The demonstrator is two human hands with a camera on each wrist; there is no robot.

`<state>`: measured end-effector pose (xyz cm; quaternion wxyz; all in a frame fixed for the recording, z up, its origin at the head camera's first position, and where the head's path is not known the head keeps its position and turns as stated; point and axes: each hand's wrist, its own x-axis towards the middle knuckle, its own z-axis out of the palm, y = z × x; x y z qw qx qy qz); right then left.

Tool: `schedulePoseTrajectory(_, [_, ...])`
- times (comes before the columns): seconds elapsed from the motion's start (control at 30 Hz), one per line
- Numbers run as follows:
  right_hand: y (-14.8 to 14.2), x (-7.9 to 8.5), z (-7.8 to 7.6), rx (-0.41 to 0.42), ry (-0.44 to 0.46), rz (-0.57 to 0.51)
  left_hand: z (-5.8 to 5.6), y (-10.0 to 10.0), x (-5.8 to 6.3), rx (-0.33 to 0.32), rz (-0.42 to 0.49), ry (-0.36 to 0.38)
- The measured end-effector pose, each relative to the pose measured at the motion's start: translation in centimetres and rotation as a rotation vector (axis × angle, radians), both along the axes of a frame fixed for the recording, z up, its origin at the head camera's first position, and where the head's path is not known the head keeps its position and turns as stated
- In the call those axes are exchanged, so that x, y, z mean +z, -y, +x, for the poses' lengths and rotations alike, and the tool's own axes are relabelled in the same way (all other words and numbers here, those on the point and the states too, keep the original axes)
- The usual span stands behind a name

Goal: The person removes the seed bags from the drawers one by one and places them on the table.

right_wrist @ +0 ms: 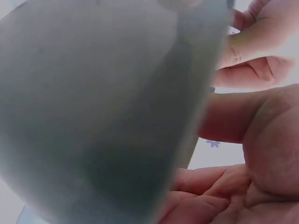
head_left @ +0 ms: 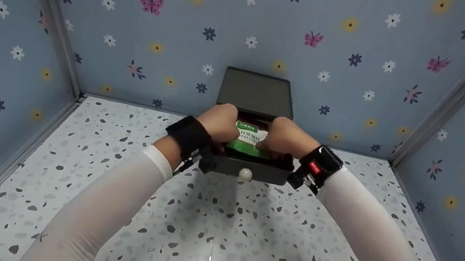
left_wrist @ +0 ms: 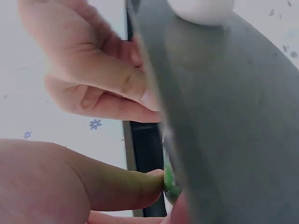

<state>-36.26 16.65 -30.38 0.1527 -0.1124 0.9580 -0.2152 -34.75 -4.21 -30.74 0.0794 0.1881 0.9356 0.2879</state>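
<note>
A dark grey box (head_left: 226, 166) stands with its lid (head_left: 257, 93) raised at the back. Inside lies a green and white packet (head_left: 250, 137) with printed writing. My left hand (head_left: 220, 123) reaches in from the left and grips the packet's left edge; in the left wrist view its thumb (left_wrist: 135, 186) presses on the green part. From the right, my right hand (head_left: 285, 137) holds the packet's other edge, thumb on top. The box's front wall (right_wrist: 103, 107) hides the fingertips of my right hand (right_wrist: 271, 144) in the right wrist view.
A round white knob (head_left: 245, 175) sticks out from the box's front. The box is on a speckled white surface (head_left: 214, 241), close to the blue flowered back panel (head_left: 173, 35). Similar panels rise at the left and right, with metal strips (head_left: 53, 1) at the corners.
</note>
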Motion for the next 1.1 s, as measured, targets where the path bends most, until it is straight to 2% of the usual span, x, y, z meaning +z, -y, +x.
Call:
schedulePoseTrajectory(0.2, [-0.9,-0.1,0.2,-0.012,0.036,-0.169,0.1,0.7,0.3,-0.004,0.055,0.002])
schedulePoseTrajectory(0.43, [-1.3,0.1,1.3,-0.015,0.069,-0.239,0.1,1.6,0.4,-0.014,0.084,0.009])
schedulePoseTrajectory(0.77, [-0.9,0.3,3.6,-0.004,0.059,-0.333,1.7,3.4,0.2,-0.037,0.251,0.076])
schedulePoseTrajectory(0.93, [-0.5,0.4,4.8,-0.049,0.062,-0.374,2.7,3.7,-0.1,-0.026,0.305,0.057])
schedulePoseTrajectory(1.1, [0.1,0.4,5.6,-0.071,0.019,-0.416,3.2,4.2,-0.7,0.001,0.351,0.029])
